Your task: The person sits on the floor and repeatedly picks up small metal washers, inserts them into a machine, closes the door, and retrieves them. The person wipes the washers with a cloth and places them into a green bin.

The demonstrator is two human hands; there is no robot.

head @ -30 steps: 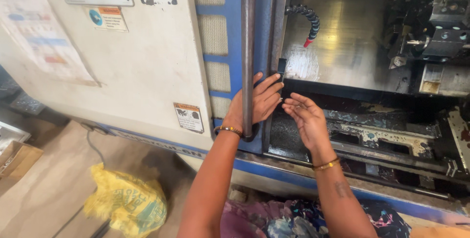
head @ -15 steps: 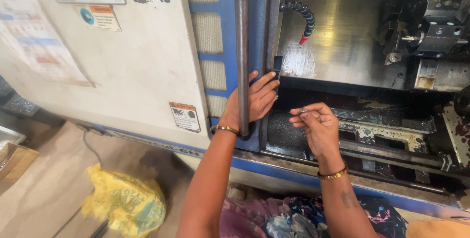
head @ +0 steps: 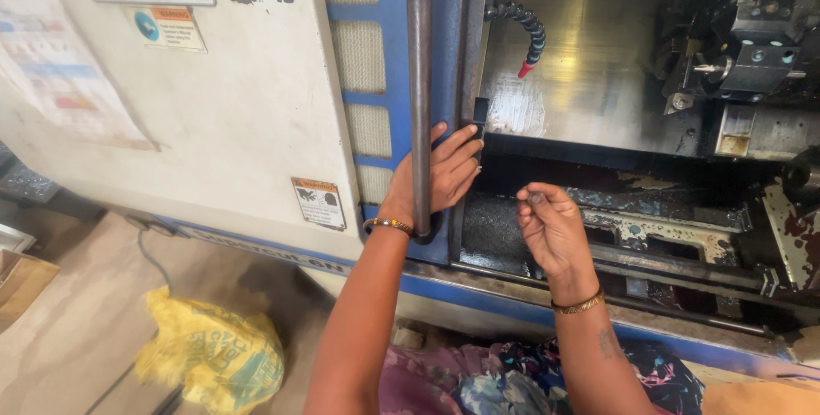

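Note:
My left hand [head: 440,178] rests flat against the blue door frame [head: 446,56] of a metalworking machine, fingers spread behind the long dark vertical door handle [head: 419,82]. My right hand [head: 553,229] is raised in front of the open machine bay, fingers curled and pinched on a small dark part [head: 535,198] at the fingertips. Both wrists wear gold bangles. The bay behind my right hand shows a grimy bed with rails [head: 666,240].
A segmented coolant hose with a red tip [head: 528,35] hangs inside the bay. A dark tool turret [head: 752,35] sits at the upper right. The cream machine panel [head: 222,99] carries stickers. A yellow sack [head: 213,359] and a cardboard box [head: 21,283] lie on the floor.
My right hand went from open and spread near the door frame to curled, pinching a small part and drawn back to the right. My left hand stayed on the door frame.

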